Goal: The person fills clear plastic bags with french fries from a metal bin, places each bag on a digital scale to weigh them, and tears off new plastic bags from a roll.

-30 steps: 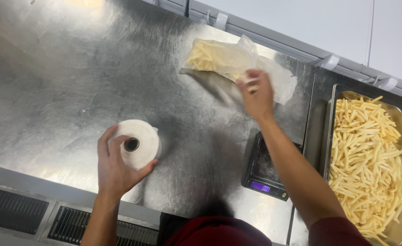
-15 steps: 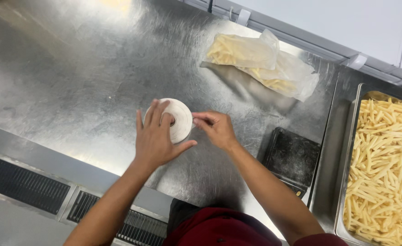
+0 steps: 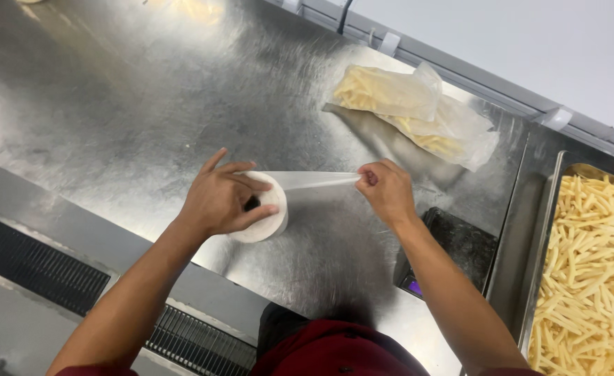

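A white roll of thin plastic bags (image 3: pixel 268 217) stands on the steel counter (image 3: pixel 133 104). My left hand (image 3: pixel 220 197) rests over its top and grips it. A clear strip of plastic (image 3: pixel 314 181) stretches from the roll to the right. My right hand (image 3: pixel 385 189) pinches the free end of that strip. Two clear bags filled with raw potato sticks (image 3: pixel 411 104) lie on the counter beyond my right hand.
A small black scale (image 3: pixel 453 254) sits under my right forearm. A deep metal tray of raw potato sticks (image 3: pixel 588 271) fills the right edge. Slotted drain grates (image 3: pixel 35 275) run along the counter's near edge. A white wall rail (image 3: pixel 460 66) borders the far side.
My right hand came from the filled bags down to the roll, took the film's end and pulled it out to the right. My left hand stays on the roll.
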